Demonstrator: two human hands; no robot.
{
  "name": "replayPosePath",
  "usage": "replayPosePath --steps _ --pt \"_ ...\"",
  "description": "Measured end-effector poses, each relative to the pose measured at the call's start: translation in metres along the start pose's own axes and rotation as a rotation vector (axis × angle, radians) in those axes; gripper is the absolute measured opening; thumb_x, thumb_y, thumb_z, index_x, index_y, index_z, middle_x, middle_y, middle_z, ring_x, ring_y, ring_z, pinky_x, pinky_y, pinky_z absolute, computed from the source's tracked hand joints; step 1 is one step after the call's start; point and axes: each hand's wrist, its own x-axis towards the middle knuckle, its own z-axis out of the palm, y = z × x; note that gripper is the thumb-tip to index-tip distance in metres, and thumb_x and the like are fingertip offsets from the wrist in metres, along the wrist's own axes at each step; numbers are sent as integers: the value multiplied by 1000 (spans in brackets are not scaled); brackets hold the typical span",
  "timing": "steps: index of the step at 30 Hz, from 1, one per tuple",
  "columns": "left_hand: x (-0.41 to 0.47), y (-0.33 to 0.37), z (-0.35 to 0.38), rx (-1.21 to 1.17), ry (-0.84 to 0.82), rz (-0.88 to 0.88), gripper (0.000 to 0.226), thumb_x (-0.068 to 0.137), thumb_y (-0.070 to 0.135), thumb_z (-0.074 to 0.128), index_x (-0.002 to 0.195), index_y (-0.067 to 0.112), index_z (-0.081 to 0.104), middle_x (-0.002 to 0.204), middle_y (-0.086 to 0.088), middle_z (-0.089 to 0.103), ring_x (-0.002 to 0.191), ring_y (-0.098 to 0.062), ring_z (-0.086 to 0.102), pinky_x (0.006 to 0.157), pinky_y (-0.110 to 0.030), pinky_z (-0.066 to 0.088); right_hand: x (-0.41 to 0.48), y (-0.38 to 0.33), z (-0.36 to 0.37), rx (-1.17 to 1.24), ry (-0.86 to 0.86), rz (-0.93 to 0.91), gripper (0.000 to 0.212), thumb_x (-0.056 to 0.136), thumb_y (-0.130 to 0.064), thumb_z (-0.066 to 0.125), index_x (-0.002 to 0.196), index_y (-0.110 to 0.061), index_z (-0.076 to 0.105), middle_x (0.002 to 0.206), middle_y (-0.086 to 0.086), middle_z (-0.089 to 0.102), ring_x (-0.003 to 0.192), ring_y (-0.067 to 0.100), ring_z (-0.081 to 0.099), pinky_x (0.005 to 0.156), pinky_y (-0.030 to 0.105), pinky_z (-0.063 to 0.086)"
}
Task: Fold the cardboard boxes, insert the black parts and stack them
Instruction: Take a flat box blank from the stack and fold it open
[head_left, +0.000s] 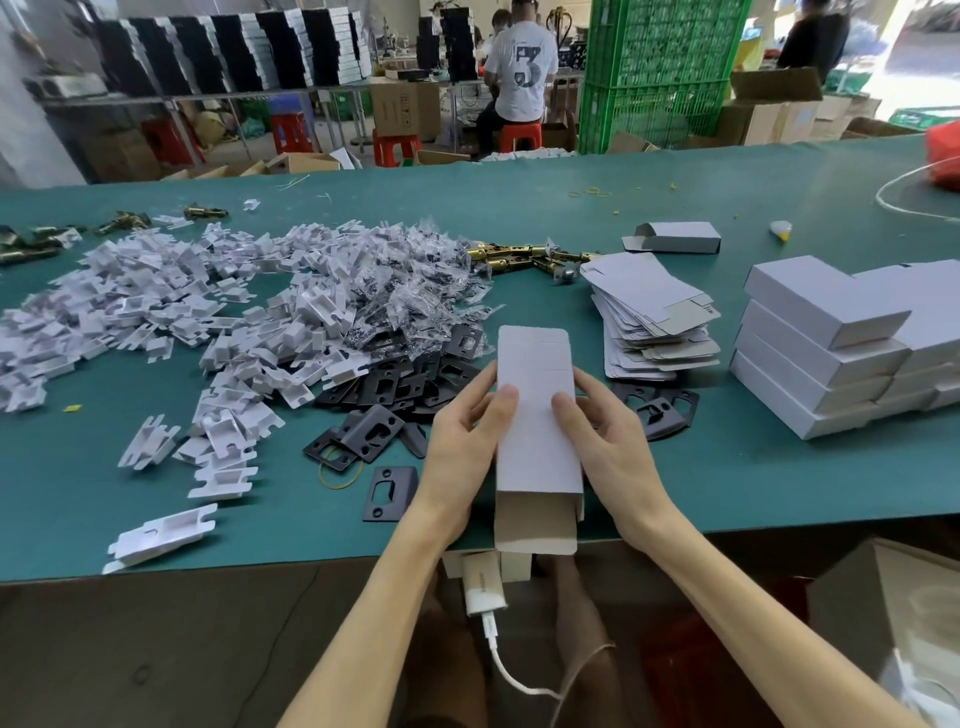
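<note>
You are working at a teal tabletop in a crowded workshop (green crates are standing at the back). Your left hand and right hand are each holding a cardboard box in their grip above the near edge; black plates are lying just behind it, stacked boxes rightward.

the person's left hand and right hand are bare, with long slim fingers and short nails, and both forearms are uncovered as far up as i can see. a small white power pack lies at the lap between bare legs, and a white cable trails out of its near end.
</note>
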Motion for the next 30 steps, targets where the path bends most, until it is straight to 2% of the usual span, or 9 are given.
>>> replayPosePath --steps 4,8,10,16,20,23,25,28,30 --pt "0 -4 -1 59 50 -4 24 98 22 70 121 14 72 113 -12 77 104 -32 72 87 -50 57 -1 -3 -1 70 43 29 21 104 -25 56 120 -17 67 105 2 76 89 18 73 70 31 59" --pt "0 -5 -2 39 57 -19 16 100 20 68 113 14 74 107 -10 78 94 -23 72 80 -43 58 -1 -3 2 24 90 42 16 103 -26 58 108 -14 68 99 9 75 90 31 72 79 53 59" --pt "-1 -3 -1 26 53 -19 13 100 20 67 111 18 75 106 -8 79 93 -21 72 79 -42 58 -1 -2 2 2 94 39 16 103 -27 59 108 -15 69 100 8 75 93 34 71 81 56 59" --pt "-3 -3 0 34 111 7 22 100 18 68 121 15 74 109 -10 78 92 -28 71 76 -47 57 -1 0 0 52 56 20 13 101 -28 63 108 -21 71 101 6 76 95 27 72 77 42 60" --pt "-5 -2 -2 19 48 100 54 101 16 67 147 41 55 112 -14 73 96 -23 73 82 -43 64 0 3 0 58 60 10 12 100 -29 65 105 -22 72 101 6 76 92 24 73 74 40 60" --pt "-5 -3 -2 50 16 109 38 103 16 64 137 33 68 122 -9 73 100 -30 72 85 -46 63 -1 3 -2 77 38 11 12 98 -31 66 105 -23 73 100 6 75 88 21 73 71 37 59" --pt "-5 -4 -1 71 10 93 30 102 18 65 129 28 73 126 -4 73 100 -26 72 86 -47 62 -2 1 -2 99 24 15 14 97 -33 67 105 -24 74 100 6 75 88 21 72 71 37 60" --pt "-6 -1 2 44 -43 52 34 100 17 69 131 29 72 119 2 77 96 -16 73 81 -35 64 -2 -1 -4 138 44 24 18 95 -35 67 105 -22 74 101 9 74 89 24 69 74 44 61" --pt "-6 0 2 45 -60 50 37 98 16 72 132 30 71 120 3 76 99 -16 73 82 -34 63 -2 -2 -5 168 42 28 18 96 -32 65 105 -19 73 102 11 74 86 24 70 73 43 61"
